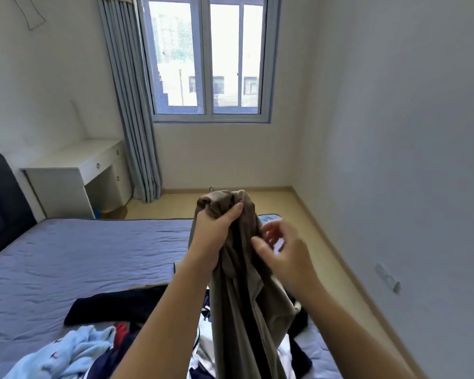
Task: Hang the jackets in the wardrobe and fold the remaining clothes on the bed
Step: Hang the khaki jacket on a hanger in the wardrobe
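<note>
A brown jacket (241,302) hangs in the air over the near end of the bed (74,255). My left hand (216,228) grips it in a fist near its bunched top. My right hand (279,247) is just to the right, its fingers spread and pinching at the jacket's edge. Below lies a heap of clothes: a light blue garment (66,354), a dark navy one (121,305) and white pieces (203,348). A thin dark hook peeks above the jacket's top; whether a hanger is inside I cannot tell.
The bed has a blue quilted cover and a dark headboard (0,203) at the left. A white desk (77,173) stands against the left wall, beside grey curtains (132,105) and a window (208,58). Wooden floor (285,203) runs between the bed and the right wall.
</note>
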The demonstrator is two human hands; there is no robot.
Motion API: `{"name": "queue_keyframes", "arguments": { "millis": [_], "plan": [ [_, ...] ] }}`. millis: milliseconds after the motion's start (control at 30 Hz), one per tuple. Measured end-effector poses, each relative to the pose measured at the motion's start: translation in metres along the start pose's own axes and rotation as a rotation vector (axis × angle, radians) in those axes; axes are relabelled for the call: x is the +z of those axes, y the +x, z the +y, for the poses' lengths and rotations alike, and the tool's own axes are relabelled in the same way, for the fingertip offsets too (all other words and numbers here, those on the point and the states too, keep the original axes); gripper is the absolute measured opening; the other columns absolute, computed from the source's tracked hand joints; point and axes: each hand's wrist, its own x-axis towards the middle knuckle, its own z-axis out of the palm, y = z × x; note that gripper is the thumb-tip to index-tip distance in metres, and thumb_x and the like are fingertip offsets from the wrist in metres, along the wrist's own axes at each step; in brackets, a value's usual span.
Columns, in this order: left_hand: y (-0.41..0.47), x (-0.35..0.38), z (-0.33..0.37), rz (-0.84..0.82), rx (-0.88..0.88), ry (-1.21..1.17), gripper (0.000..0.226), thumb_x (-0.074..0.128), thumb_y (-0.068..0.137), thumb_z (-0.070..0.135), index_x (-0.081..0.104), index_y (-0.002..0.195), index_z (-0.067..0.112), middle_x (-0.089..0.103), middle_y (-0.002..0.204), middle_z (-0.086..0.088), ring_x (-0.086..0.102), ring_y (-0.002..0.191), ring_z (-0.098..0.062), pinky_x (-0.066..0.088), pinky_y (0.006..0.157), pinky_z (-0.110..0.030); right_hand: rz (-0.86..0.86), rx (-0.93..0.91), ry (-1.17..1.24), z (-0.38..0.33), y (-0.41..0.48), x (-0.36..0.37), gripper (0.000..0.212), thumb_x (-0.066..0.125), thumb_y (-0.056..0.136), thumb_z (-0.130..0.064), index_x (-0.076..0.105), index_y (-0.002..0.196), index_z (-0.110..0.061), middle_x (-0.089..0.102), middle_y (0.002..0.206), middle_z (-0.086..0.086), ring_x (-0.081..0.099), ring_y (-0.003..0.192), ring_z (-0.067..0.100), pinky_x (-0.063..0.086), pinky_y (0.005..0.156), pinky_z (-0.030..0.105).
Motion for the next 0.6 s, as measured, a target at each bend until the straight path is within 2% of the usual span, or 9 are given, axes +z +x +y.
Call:
{"name": "queue_keyframes", "arguments": {
  "millis": [100,167,200,300,367,433,500,533,600],
  "plan": [
    [-0.001,0.006,-0.004,0.049,0.020,-0.019,0.009,0.071,0.083,0.011,0.073,0.080,0.020,0.075,0.080,0.003,0.071,0.081,-0.012,0.055,0.070,-0.023,-0.192,0.070,-0.207,0.010,-0.015,0.016,0.025,0.063,0.073,-0.049,0.054,0.086,-0.030,0.055,0.087,-0.013,0.054,0.080,0.005,0.047,0.070,0.021],
    [-0.001,0.006,-0.005,0.077,0.014,0.011,0.005,0.071,0.084,0.016,0.071,0.085,0.021,0.075,0.082,0.006,0.070,0.084,-0.011,0.055,0.074,-0.023,-0.287,0.197,-0.273,0.017,-0.011,0.020,0.017,0.060,0.083,-0.036,0.058,0.084,-0.019,0.062,0.086,0.000,0.058,0.080,0.020,0.050,0.075,0.042],
    [-0.001,0.003,-0.005,0.077,0.020,0.048,0.004,0.070,0.086,0.018,0.070,0.087,0.022,0.074,0.084,0.006,0.070,0.087,-0.011,0.054,0.079,-0.025,-0.283,0.246,-0.247,0.019,-0.008,0.019,0.016,0.057,0.089,-0.028,0.061,0.084,-0.013,0.065,0.085,0.007,0.060,0.081,0.026,0.050,0.076,0.044],
    [-0.001,-0.023,0.003,-0.037,0.076,0.280,0.015,0.060,0.093,0.018,0.068,0.095,0.030,0.070,0.096,0.010,0.065,0.098,-0.008,0.047,0.088,-0.022,-0.126,0.404,0.094,0.017,0.006,0.002,0.022,0.053,0.096,-0.018,0.067,0.084,-0.006,0.070,0.075,0.006,0.063,0.068,0.019,0.051,0.068,0.033],
    [0.000,-0.053,0.013,-0.159,0.095,0.622,0.023,0.054,0.096,0.018,0.064,0.103,0.037,0.065,0.104,0.011,0.059,0.108,-0.013,0.043,0.092,-0.019,-0.014,0.516,0.378,0.011,0.020,-0.015,0.024,0.051,0.098,-0.015,0.065,0.080,-0.006,0.066,0.061,0.003,0.060,0.052,0.011,0.048,0.053,0.023],
    [-0.003,-0.079,0.021,-0.198,0.041,0.973,0.024,0.050,0.098,0.027,0.063,0.107,0.044,0.060,0.110,0.013,0.053,0.109,-0.011,0.040,0.095,-0.027,0.021,0.580,0.534,0.003,0.035,-0.032,0.024,0.048,0.099,-0.012,0.061,0.079,-0.006,0.060,0.054,0.003,0.055,0.042,0.009,0.045,0.043,0.018],
    [-0.008,-0.091,0.025,-0.136,-0.056,1.160,0.018,0.046,0.098,0.035,0.057,0.110,0.042,0.055,0.114,0.010,0.050,0.111,-0.015,0.039,0.097,-0.033,-0.011,0.592,0.616,-0.006,0.045,-0.043,0.024,0.047,0.099,-0.010,0.058,0.078,-0.008,0.058,0.049,-0.001,0.054,0.040,0.007,0.045,0.041,0.017],
    [-0.011,-0.090,0.027,-0.076,-0.106,1.253,0.019,0.042,0.098,0.040,0.053,0.112,0.032,0.051,0.112,0.004,0.050,0.113,-0.021,0.039,0.095,-0.038,-0.028,0.592,0.645,-0.011,0.048,-0.046,0.024,0.047,0.099,-0.010,0.058,0.078,-0.008,0.058,0.049,-0.002,0.055,0.041,0.007,0.046,0.042,0.018],
    [-0.015,-0.085,0.033,0.032,-0.205,1.458,0.029,0.035,0.098,0.048,0.039,0.105,0.020,0.042,0.103,-0.002,0.051,0.110,-0.031,0.039,0.085,-0.042,-0.055,0.598,0.691,-0.022,0.052,-0.049,0.022,0.048,0.098,-0.010,0.059,0.080,-0.007,0.059,0.051,-0.001,0.057,0.044,0.009,0.049,0.044,0.020]
  ]
}}
